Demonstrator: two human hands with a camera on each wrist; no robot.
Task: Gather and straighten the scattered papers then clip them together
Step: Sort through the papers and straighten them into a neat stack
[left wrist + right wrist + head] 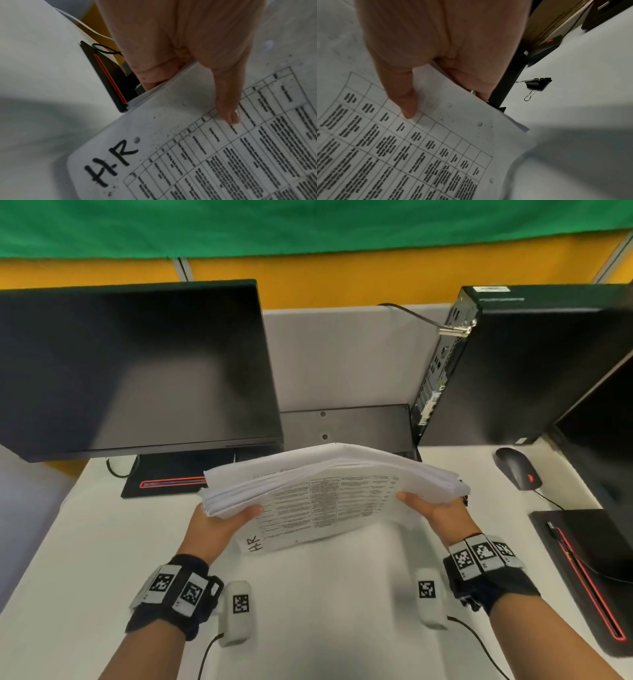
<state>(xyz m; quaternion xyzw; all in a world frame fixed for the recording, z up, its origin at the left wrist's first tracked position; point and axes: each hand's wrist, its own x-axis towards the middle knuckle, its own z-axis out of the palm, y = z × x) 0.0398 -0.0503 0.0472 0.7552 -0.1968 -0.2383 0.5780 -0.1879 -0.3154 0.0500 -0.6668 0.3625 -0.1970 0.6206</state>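
Note:
A thick stack of white papers [329, 484] is held up over the middle of the white desk, tilted toward me. Its facing sheet carries a printed table and a handwritten "HR" [111, 163]. My left hand [219, 525] grips the stack's left end, thumb [228, 105] on the printed sheet and fingers behind. My right hand [442, 513] grips the right end the same way, thumb [404, 97] pressed on the table print. A black binder clip [535, 84] lies on the desk beyond my right hand, seen only in the right wrist view.
A dark monitor [133, 368] stands at the back left on a black base [164, 481]. A black computer tower [520, 364] rises at the back right, with a mouse [517, 469] beside it. A second monitor base [589, 573] sits at the right edge.

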